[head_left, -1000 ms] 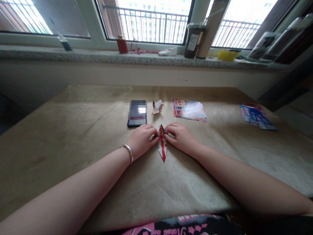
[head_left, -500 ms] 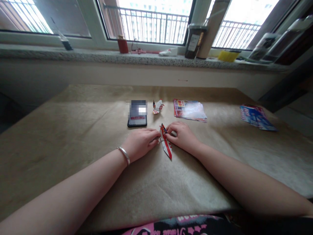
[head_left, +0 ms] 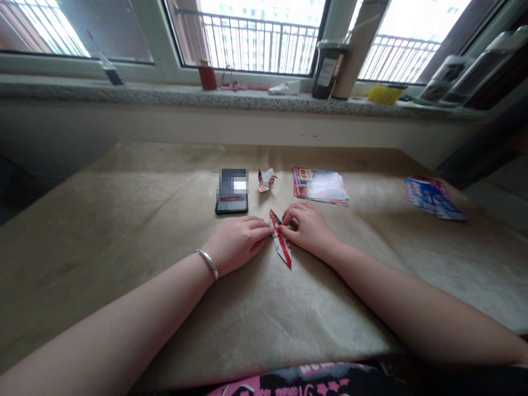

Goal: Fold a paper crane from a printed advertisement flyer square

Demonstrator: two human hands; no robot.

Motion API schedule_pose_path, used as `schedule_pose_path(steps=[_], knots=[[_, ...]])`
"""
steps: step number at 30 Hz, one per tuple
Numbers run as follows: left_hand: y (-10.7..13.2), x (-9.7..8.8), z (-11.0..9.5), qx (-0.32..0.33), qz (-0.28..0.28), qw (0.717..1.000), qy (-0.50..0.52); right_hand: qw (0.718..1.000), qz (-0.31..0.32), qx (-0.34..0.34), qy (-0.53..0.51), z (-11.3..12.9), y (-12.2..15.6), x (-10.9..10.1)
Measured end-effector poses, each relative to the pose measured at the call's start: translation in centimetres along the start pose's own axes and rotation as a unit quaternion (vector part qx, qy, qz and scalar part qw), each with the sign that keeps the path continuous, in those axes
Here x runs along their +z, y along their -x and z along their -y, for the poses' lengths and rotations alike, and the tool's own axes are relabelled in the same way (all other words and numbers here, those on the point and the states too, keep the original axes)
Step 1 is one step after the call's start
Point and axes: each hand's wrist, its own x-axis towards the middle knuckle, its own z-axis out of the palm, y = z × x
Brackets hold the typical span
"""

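A narrow folded paper (head_left: pixel 282 245), white and red with pointed ends, lies on the table between my hands. My left hand (head_left: pixel 243 236), with a silver bangle at the wrist, rests its fingertips on the paper's left edge. From the other side my right hand (head_left: pixel 307 226) pinches the upper right part between curled thumb and fingers. Just beyond stands a small folded paper bird (head_left: pixel 266 180) in white, red and dark colours. A smartphone (head_left: pixel 231 204) lies to its left, its screen partly blurred out.
A stack of printed flyers (head_left: pixel 322 186) lies right of the paper bird, with blue flyers (head_left: pixel 435 199) farther right. Behind the table (head_left: pixel 124 236), the stone windowsill (head_left: pixel 157 96) carries a red candle-like cylinder (head_left: pixel 207 76), a dark jar (head_left: pixel 326 71) and a yellow container (head_left: pixel 386 94).
My left fingers have straightened and pressed closer onto the paper's edge. The folded paper has shifted and turned very slightly. My right hand keeps its pinch, raised a touch at the knuckles.
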Motion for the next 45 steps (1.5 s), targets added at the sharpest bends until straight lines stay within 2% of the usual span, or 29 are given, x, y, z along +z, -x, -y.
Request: schedule_pose_path(steps=[13,25,30,36,40,45], knots=[[-0.1,-0.2,-0.5,-0.028,0.016,0.999,-0.011,0.995,0.01,-0.038,0.09,0.9,0.4,-0.7],[-0.1,-0.5,-0.7,0.002,0.011,1.0,-0.002,0.982,-0.021,-0.102,0.155,1.4,0.8,-1.1],[0.0,-0.5,-0.7,0.01,0.019,1.0,-0.017,0.986,-0.008,-0.111,0.122,1.0,0.6,-1.0],[0.0,-0.5,-0.7,-0.012,0.04,0.999,-0.003,0.994,0.017,-0.106,0.03,0.2,0.5,-1.2],[-0.1,-0.5,-0.6,-0.025,0.008,0.999,0.025,0.991,0.02,-0.129,-0.009,-0.5,0.6,-0.9],[-0.2,-0.2,-0.4,0.014,-0.016,0.998,0.055,0.986,0.035,-0.161,-0.032,-0.6,0.5,-0.7]])
